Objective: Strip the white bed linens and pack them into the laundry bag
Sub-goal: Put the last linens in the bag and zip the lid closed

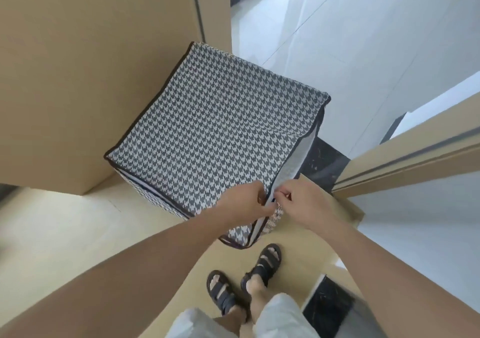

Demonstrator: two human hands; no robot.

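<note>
A boxy laundry bag [207, 130] in black-and-white houndstooth fabric with dark trim stands on the tan floor in front of me. Its flat top flap lies over it, with a gap open along the right side showing a grey lining. My left hand [246, 201] pinches the flap's near edge. Just to the right, my right hand [298, 202] pinches the bag's side edge at the zipper line; whether a zipper pull is in its fingers is hidden. No white linens are visible.
A tan cabinet or wall [91, 78] rises at the left, touching the bag. A door frame [402, 161] runs at the right, with a dark marble threshold [322, 163] and pale tiled floor [337, 39] beyond. My sandalled feet [244, 280] stand just behind the bag.
</note>
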